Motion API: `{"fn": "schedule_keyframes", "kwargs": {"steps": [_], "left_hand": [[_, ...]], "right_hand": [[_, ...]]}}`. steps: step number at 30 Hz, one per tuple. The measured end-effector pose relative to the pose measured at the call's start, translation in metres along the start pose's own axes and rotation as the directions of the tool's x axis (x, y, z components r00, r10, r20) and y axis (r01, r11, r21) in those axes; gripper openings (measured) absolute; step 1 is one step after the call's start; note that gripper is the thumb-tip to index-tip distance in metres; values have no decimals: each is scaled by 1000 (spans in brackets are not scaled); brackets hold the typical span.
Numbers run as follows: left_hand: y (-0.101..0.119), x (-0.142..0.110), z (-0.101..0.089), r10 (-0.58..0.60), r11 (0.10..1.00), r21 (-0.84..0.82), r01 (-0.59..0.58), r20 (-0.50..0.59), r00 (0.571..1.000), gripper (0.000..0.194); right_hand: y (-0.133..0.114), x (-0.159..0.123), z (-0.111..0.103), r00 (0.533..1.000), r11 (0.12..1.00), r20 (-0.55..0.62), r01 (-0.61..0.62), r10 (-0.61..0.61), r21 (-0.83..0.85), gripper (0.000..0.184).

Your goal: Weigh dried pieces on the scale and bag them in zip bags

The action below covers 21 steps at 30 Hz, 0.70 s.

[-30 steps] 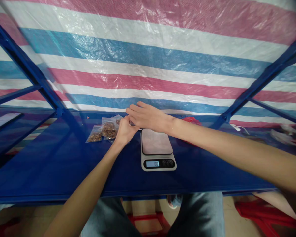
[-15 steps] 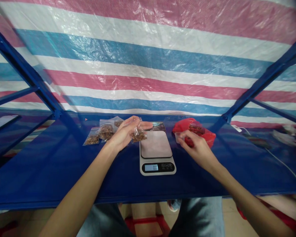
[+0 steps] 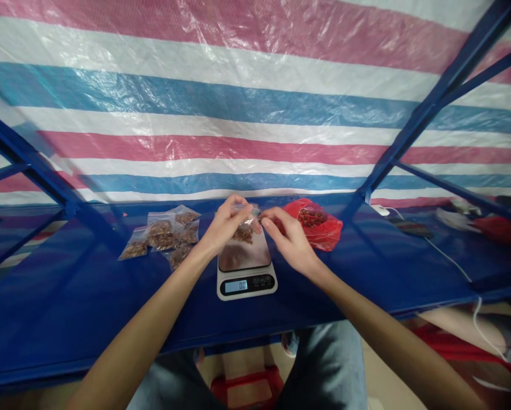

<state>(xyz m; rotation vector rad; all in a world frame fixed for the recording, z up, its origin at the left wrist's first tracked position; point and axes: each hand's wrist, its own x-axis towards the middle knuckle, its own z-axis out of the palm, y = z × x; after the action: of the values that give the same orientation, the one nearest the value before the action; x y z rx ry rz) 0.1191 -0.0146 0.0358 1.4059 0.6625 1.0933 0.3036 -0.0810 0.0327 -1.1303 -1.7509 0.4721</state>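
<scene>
Above the plate of the white kitchen scale [image 3: 247, 287], my left hand [image 3: 230, 223] grips a small clear zip bag [image 3: 243, 232] with brown dried pieces in its bottom. My right hand [image 3: 290, 236] is at the bag's upper right edge, thumb and fingers pinched together; whatever lies between its fingertips is too small to make out. The scale's display reads 0.0. Right of the scale lies an open red plastic bag [image 3: 324, 230] holding dark reddish-brown pieces. Several filled zip bags [image 3: 160, 234] lie in a cluster to the left.
All this rests on a blue metal shelf [image 3: 89, 307] with slanted blue braces [image 3: 403, 136] at both sides. A striped plastic sheet [image 3: 221, 97] hangs behind. At the right are a white cable [image 3: 447, 263] and a dark flat object [image 3: 413, 229].
My right hand has moved left from the red bag to the zip bag over the scale. The camera view has shifted right, and more filled bags show beside my left arm.
</scene>
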Motion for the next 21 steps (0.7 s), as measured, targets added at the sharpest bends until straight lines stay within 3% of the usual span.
{"fn": "schedule_keyframes", "kwargs": {"steps": [3, 6, 9, 13, 16, 21], "left_hand": [[-6, 3, 4, -12, 1000, -2, 12, -136, 991, 47], [-9, 1, -4, -80, 993, -93, 68, -129, 988, 46], [-9, -3, -13, -34, 997, -69, 22, -177, 984, 42], [-12, -6, -18, 100, 992, 99, -75, -281, 954, 37], [-15, -10, -18, 160, 978, 176, -114, -281, 946, 36], [-15, -15, -15, 230, 955, 246, -165, -264, 937, 40]], "right_hand": [[2, 33, 28, 992, 917, 40, -124, 117, 380, 47], [15, 50, 45, 980, 794, 49, -183, 191, 580, 53], [26, 49, 50, 977, 797, 34, -190, 209, 574, 49], [32, 40, 46, 981, 803, 9, -163, 193, 574, 42], [32, 35, 43, 982, 793, 18, -164, 190, 587, 41], [33, 33, 44, 996, 863, 42, -91, 81, 496, 44]]}}
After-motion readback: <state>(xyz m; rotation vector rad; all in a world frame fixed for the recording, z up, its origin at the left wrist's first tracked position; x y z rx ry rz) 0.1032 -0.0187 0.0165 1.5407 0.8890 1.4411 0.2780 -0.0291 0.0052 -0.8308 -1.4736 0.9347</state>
